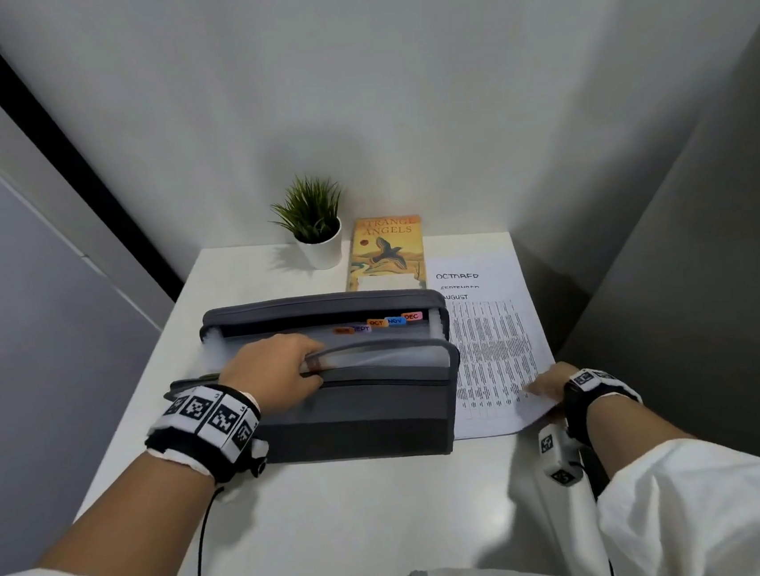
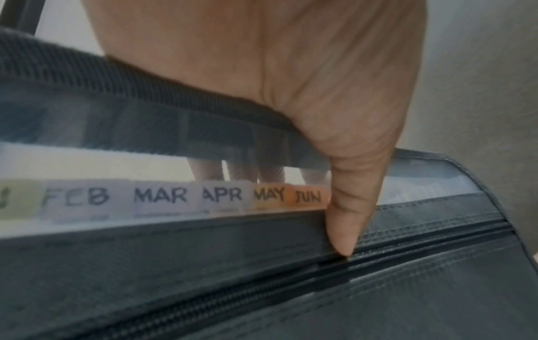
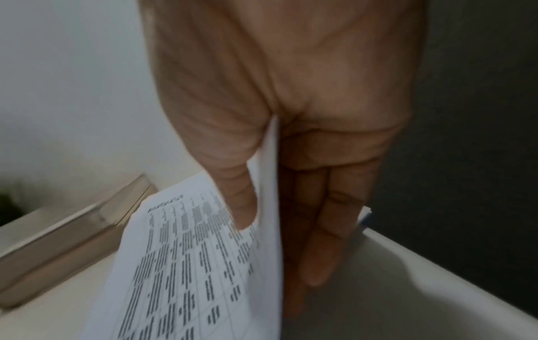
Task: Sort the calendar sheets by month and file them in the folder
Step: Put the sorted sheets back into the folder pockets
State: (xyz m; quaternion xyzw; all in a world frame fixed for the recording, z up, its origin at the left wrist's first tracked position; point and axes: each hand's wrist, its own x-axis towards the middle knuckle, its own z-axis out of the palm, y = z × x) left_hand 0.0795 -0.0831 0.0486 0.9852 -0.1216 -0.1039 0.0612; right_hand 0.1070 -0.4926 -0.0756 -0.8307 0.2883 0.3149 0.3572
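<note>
A grey expanding folder (image 1: 357, 410) lies open on the white table, its month tabs (image 1: 393, 321) showing SEPT to DEC. My left hand (image 1: 279, 367) grips the folder's front wall (image 2: 203, 241), fingers inside the pockets, thumb (image 2: 343, 230) on the zipper; tabs (image 2: 232, 195) read FEB to JUN there. To the folder's right lies a stack of calendar sheets (image 1: 488, 323), headed AUGUST on top, with SEPTEMBER and OCTOBER peeking out behind. My right hand (image 1: 549, 383) pinches the near right corner of the top sheet (image 3: 189, 264), thumb above, fingers beneath, lifting that edge.
A small potted plant (image 1: 314, 224) and a yellow book (image 1: 384, 252) stand at the back of the table (image 1: 345, 523). Grey walls close in on the left and right. The table's right edge (image 3: 436, 257) runs just beside the sheets.
</note>
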